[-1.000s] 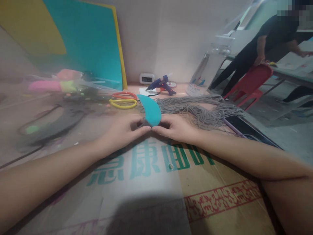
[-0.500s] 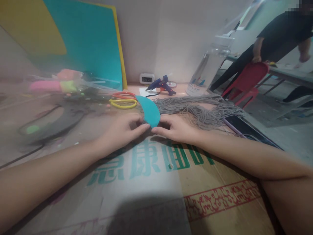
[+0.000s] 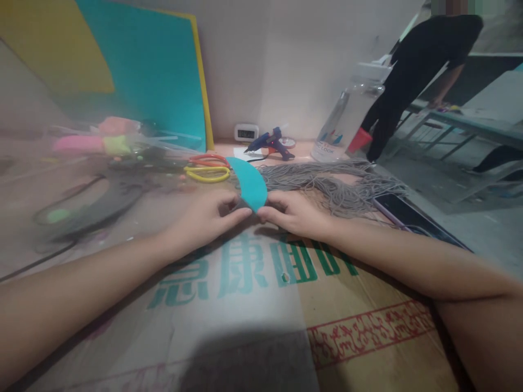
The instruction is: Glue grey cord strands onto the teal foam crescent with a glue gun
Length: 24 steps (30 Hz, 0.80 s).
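Observation:
A teal crescent-shaped foam piece (image 3: 250, 184) stands tilted over the cardboard sheet (image 3: 253, 305). My left hand (image 3: 206, 218) pinches its lower end from the left, fingers curled closed. From the right, my right hand (image 3: 292, 214) pinches the same lower end, fingertips nearly meeting the left ones. Just behind my right hand lies a heap of grey cord (image 3: 327, 182).
Red and yellow scissors (image 3: 206, 167), a blue glue gun (image 3: 269, 144), a small digital clock (image 3: 246, 132) and a clear bottle (image 3: 347, 122) stand at the back. A phone (image 3: 402, 215) lies at the right. Teal and yellow sheets (image 3: 151, 71) lean on the wall. A person in black (image 3: 412, 65) stands at the far right.
My hands and the teal piece have hardly moved. The person in black at the back right has straightened up and stepped left, now hiding most of the red chair.

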Tool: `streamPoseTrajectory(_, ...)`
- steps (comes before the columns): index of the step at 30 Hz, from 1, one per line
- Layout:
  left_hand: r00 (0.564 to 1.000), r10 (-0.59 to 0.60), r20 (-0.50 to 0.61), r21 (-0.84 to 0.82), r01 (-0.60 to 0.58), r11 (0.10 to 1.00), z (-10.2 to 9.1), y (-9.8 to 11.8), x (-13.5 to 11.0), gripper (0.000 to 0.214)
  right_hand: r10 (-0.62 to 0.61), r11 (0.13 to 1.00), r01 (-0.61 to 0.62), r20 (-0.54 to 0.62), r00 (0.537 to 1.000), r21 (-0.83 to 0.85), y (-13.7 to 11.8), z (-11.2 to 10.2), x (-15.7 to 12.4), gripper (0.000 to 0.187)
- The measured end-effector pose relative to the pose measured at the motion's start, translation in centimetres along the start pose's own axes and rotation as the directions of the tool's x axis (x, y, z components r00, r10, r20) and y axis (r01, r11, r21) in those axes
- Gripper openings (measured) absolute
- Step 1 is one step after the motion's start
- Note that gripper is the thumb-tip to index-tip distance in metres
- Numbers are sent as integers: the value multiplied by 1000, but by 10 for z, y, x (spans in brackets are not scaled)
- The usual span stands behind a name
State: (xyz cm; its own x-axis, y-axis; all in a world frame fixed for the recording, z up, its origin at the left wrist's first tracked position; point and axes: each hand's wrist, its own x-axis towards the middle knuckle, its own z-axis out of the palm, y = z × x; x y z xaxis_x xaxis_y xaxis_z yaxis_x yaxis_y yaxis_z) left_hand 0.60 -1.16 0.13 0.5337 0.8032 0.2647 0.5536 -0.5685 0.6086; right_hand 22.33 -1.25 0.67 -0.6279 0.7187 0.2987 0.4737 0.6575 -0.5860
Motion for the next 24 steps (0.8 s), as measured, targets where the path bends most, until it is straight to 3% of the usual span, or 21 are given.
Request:
streamPoseTrajectory(5,1000,-14,15,-23,15,1000,0,-1,1,30,17,1000,-17,9,1000,-16,0,2,0,16)
streamPoseTrajectory(14,1000,-24,-3,-32,24,999,0,0,1,28,30,1000,-31,39,999,8,0,-1,0,19)
streamPoseTrajectory(20,999,-38,-12,-38,38,999,-2,2,0,28,32,999,-32,-1,999,29,0,-2,0,29)
streamPoseTrajectory(24,996,-84,-17,-56,83,995,-2,1,0,31,53,997,-52,-13,998,56,2,0,1,20)
